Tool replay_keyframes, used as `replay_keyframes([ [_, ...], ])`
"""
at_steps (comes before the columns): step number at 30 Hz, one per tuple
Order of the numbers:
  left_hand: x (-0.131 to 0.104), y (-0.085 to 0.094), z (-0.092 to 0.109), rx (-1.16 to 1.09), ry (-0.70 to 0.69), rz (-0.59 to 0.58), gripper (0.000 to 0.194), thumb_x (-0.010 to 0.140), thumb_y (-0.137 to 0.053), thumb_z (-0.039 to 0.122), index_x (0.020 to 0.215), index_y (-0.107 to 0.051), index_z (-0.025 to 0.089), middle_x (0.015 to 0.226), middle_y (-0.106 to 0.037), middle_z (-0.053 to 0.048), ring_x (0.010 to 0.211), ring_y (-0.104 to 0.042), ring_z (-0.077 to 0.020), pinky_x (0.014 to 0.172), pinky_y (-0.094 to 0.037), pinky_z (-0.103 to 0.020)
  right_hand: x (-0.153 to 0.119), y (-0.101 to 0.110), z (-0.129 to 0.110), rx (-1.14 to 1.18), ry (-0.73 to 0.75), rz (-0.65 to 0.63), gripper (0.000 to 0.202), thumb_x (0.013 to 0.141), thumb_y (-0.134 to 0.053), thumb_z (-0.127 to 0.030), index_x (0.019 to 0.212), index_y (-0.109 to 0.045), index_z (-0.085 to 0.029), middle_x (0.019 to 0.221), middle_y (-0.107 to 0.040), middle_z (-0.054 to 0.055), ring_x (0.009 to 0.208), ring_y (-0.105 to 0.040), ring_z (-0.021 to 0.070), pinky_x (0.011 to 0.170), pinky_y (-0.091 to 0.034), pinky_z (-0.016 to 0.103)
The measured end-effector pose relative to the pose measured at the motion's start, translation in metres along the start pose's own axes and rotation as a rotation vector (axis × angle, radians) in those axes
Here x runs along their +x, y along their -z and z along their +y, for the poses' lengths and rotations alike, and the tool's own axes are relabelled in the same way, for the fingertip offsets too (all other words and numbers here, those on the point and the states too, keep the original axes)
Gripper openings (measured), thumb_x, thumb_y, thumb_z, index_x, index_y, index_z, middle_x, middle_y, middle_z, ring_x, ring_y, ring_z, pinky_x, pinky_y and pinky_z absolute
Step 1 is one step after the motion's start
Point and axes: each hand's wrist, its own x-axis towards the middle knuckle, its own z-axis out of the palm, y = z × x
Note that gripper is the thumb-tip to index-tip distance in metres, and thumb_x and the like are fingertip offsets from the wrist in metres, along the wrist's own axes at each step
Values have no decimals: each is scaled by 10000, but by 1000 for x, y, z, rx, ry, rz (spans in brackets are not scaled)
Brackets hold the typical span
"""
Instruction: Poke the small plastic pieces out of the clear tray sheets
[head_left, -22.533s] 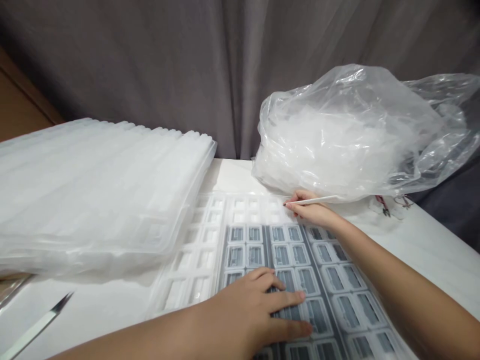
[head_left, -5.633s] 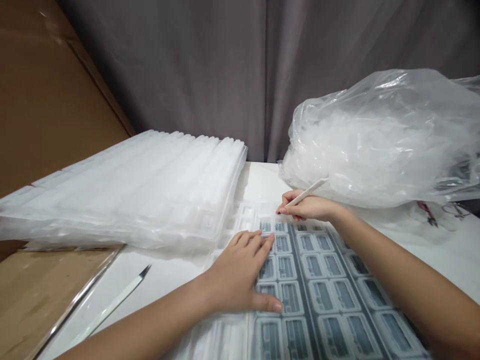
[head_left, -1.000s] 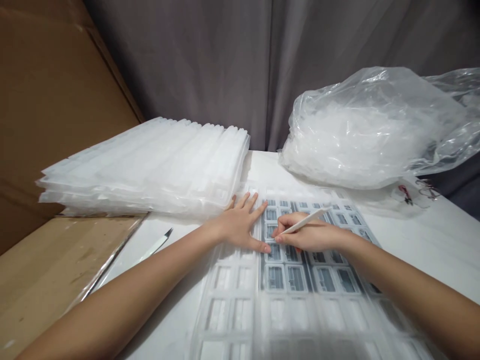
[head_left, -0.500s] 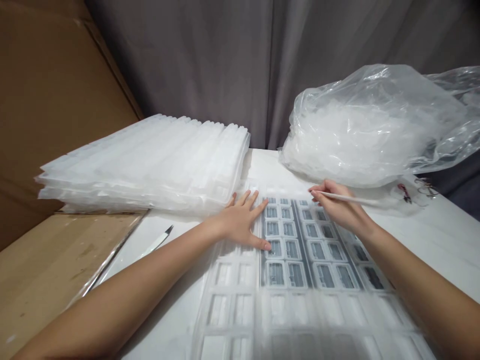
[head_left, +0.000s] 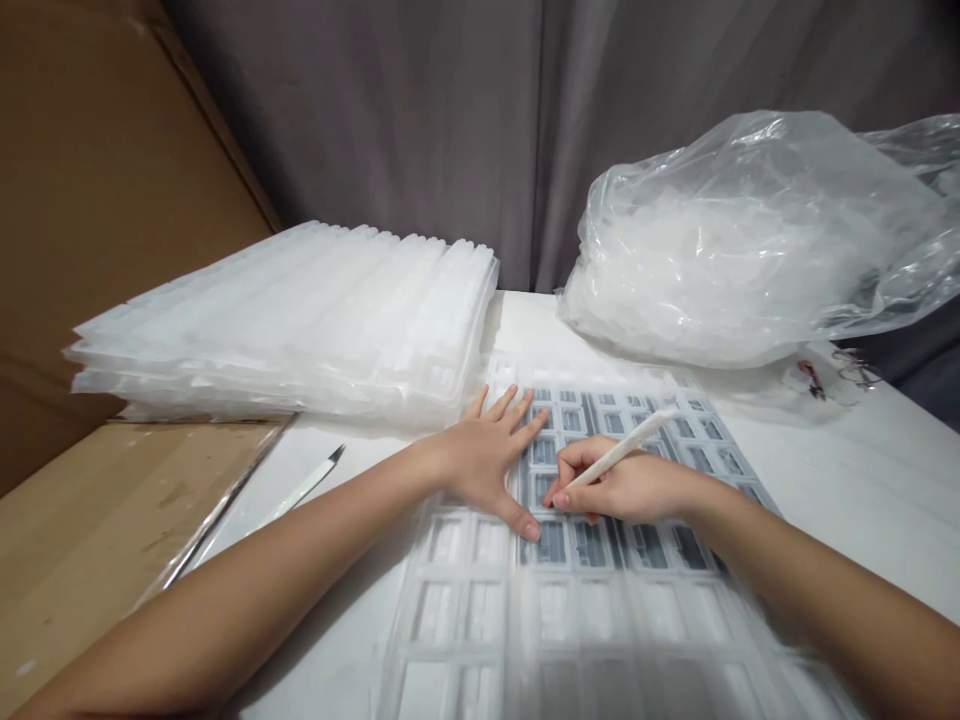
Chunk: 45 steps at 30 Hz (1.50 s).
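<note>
A clear plastic tray (head_left: 457, 588) with rows of rectangular pockets lies on the white table in front of me. Dark grey shows in its middle pockets. With fingers spread, my left hand (head_left: 491, 455) rests flat on the tray's left side. My right hand (head_left: 619, 482) is closed around a thin white pen-like stick (head_left: 624, 446), held like a pen. Its lower end points down into the pockets near my left thumb; the tip is hidden by my fingers.
Stacked translucent trays (head_left: 300, 310) stand at the back left. Pointed tweezers (head_left: 304, 487) lie near a cardboard sheet (head_left: 112, 510). A clear bag of white material (head_left: 720, 270) sits at the back right, with a small red item (head_left: 810, 378) and wire-like loops (head_left: 856, 368) beside it.
My right hand has moved left and nearer to me over the tray, with the white stick now tilted more upright. My left hand stays spread on the tray, nearly unmoved.
</note>
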Motion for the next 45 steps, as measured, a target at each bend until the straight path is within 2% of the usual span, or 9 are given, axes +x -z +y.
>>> replay_keyframes([
  [7,1,0,0,-7,14,-27,1264,576,-537,826,1501,-7,148,1509,144,-167,1388,131,-389,1058,106,-606,0,2,0,-29,-7,-4,215,805,-593,-403,760,-535,-201,706,-604,-16,612,-536,116,519,-402,213],
  [11,1,1,1,-4,22,-46,1280,568,-542,828,1499,19,152,1504,164,-168,1384,149,-389,1050,102,-624,-1,-7,-7,-206,47,31,193,863,-503,-354,746,-496,-200,718,-604,-7,612,-536,121,507,-378,212],
  [16,1,1,2,3,34,-63,1305,553,-552,829,1497,40,150,1498,173,-175,1383,155,-384,1045,116,-629,-12,-11,-14,-813,266,410,173,912,-362,-216,809,-497,-186,772,-610,40,609,-520,145,522,-323,254],
  [21,2,-1,-2,0,10,-43,1306,559,-563,818,1494,52,144,1493,180,-178,1380,161,-385,1049,115,-626,-40,19,-17,-1133,-58,832,173,906,-359,-172,882,-529,-148,1269,-523,194,718,-588,203,510,-311,282],
  [23,1,0,-1,-1,4,-43,1303,564,-563,814,1494,49,137,1492,178,-183,1377,164,-385,1054,114,-618,-49,22,-18,-1019,-78,771,191,915,-374,-222,845,-537,-151,1315,-495,193,754,-601,211,536,-362,290],
  [28,-5,3,16,-8,-68,-54,1329,542,-581,806,1494,13,94,1491,164,-190,1379,150,-385,1059,142,-590,-46,-12,-17,-153,25,127,199,851,-537,-361,748,-539,-192,1044,-648,69,685,-605,139,567,-465,251],
  [30,-8,4,23,-19,-117,-91,1333,532,-597,794,1495,13,103,1492,163,-174,1386,135,-376,1057,154,-585,-38,-26,-14,52,-19,6,205,814,-584,-353,720,-515,-185,990,-650,65,624,-585,121,509,-452,233],
  [40,-9,4,29,-44,-102,-162,1349,511,-634,759,1491,40,122,1484,194,-139,1383,148,-381,1041,136,-631,-27,-31,-4,87,-71,-34,184,800,-601,-328,734,-504,-186,632,-529,-31,537,-502,94,490,-414,202],
  [45,-9,2,29,-45,-99,-156,1360,500,-635,766,1491,37,120,1483,191,-144,1381,141,-389,1039,142,-628,-30,-37,-12,-80,-37,3,149,822,-557,-303,737,-508,-191,677,-578,-17,574,-539,112,495,-404,200],
])
